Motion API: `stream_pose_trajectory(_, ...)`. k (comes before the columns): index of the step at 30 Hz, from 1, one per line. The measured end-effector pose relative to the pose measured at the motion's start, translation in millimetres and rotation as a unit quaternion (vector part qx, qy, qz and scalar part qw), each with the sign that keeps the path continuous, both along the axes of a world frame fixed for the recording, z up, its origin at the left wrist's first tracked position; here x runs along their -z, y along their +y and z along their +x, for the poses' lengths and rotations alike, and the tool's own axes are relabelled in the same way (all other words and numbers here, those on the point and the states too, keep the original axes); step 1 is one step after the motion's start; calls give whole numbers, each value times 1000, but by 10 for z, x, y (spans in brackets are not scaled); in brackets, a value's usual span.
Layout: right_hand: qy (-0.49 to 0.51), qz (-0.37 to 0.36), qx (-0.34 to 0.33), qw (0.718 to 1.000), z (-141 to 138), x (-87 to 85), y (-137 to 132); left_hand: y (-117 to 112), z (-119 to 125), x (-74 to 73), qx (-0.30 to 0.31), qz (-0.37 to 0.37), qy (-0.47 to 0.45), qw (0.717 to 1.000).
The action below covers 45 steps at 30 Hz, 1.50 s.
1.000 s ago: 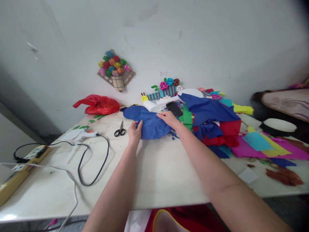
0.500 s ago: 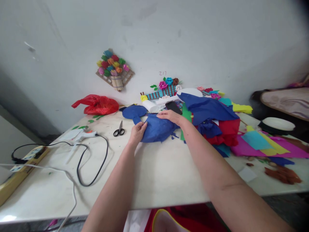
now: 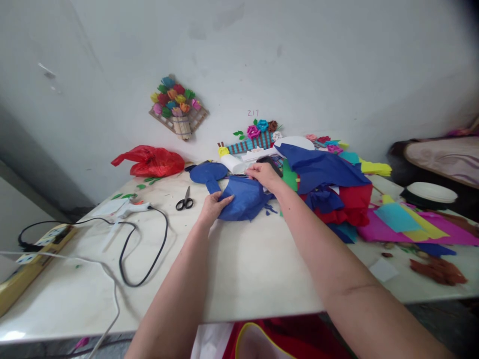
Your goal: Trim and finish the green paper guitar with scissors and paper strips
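Note:
My left hand (image 3: 214, 206) pinches the left edge of a blue paper piece (image 3: 245, 198), its thumb lying on top. This piece is rounded, slightly creased, and rests on the table. At its far edge my right hand (image 3: 263, 175) has thumb and fingers pinched together; what is between them, if anything, is too small to make out. A thin dark stick (image 3: 236, 175) lies close to those fingertips. Beyond my left hand lies a blue paper-covered disc (image 3: 208, 172) with a strip that runs toward the hand. Small blue scraps (image 3: 268, 209) lie right of the paper.
Black scissors (image 3: 184, 201) and a white glue gun (image 3: 129, 209) with its looping cord are on the left. A power strip (image 3: 37, 259) lines the left edge. Blue cloth-like sheets (image 3: 322, 167) and coloured papers (image 3: 411, 219) crowd the right. A red bag (image 3: 153, 162) sits behind.
My right hand has lifted off the blue paper's top and drawn its fingers into a pinch at the far edge. My left thumb has shifted right over the paper.

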State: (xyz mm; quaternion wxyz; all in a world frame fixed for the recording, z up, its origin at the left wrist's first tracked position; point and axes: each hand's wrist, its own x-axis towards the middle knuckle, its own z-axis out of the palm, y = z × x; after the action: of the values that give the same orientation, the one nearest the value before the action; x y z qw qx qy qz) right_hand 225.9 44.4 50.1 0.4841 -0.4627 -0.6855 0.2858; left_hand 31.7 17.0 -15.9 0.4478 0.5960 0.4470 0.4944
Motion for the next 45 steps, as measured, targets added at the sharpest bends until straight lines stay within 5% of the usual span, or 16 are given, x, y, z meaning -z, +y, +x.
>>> stream_pose_trajectory(5,20,5,-60,998,22,-41,-75,-11,0,-18,5,-3,-17,1000)
stream_pose_trajectory(9,-83,-20,-123,989,13,-2,-34,-11,-8,-11,0,5,-24,1000)
stream_pose_trajectory(12,-133,7,-57,989,1,36,25,0,-17,14,10,13,-27,999)
stream_pose_trajectory(15,-67,37,-27,997,-3,28,15,32,-28,38,-1,32,-10,999)
stream_pose_trajectory(18,-7,32,-115,993,-8,-43,-86,86,-43,51,-41,59,-3,997)
stream_pose_trajectory(21,-52,-14,-250,967,-43,-135,-217,129,-69,49,-73,98,-40,992)
stream_pose_trajectory(27,-243,-125,-354,894,-221,-128,-281,83,-102,13,1,72,-249,966)
stream_pose_trajectory(36,-265,-132,-364,883,-340,-41,-259,32,-66,9,83,26,-348,933)
stream_pose_trajectory(39,-234,-101,-332,908,-367,-119,-319,21,-69,2,78,-26,-374,924)
stream_pose_trajectory(42,-101,35,-171,980,-351,-182,-287,-7,-75,-13,62,-75,-361,927)
stream_pose_trajectory(45,-54,84,-44,994,-295,-155,-175,-35,-79,-20,89,-68,-336,935)
